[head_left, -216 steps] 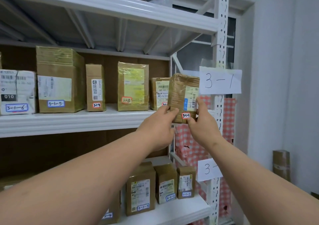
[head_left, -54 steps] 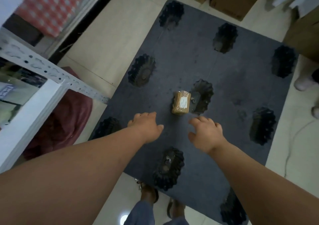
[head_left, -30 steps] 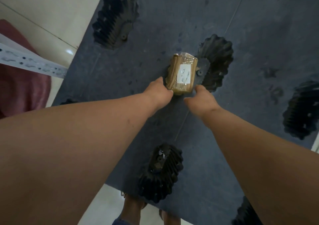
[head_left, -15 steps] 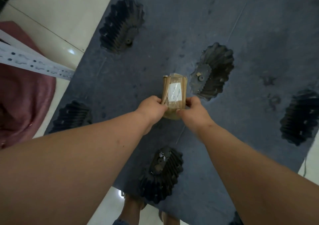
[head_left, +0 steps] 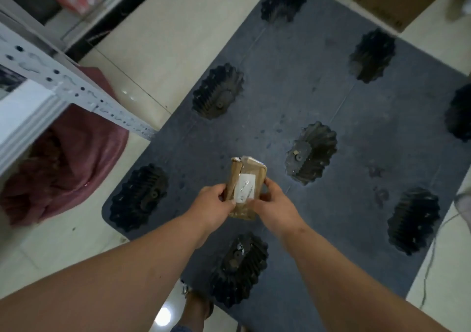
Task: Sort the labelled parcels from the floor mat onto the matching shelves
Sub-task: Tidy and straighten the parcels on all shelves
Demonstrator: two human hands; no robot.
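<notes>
Floor mat (head_left: 356,127): dark and dimpled, with no other parcel on the part in view.
Shelf post (head_left: 76,92): white, left of the mat; tiled floor between.
Parcel (head_left: 246,178): above mat centre, label up, likely for reading.
Left hand (head_left: 212,208), right hand (head_left: 276,206): fingers curled round its near sides.

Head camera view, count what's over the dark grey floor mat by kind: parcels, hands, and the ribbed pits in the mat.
Brown taped cardboard parcel: 1
Bare hands, left hand and right hand: 2
Ribbed black pits in the dark grey floor mat: 9
Total: 12
</notes>
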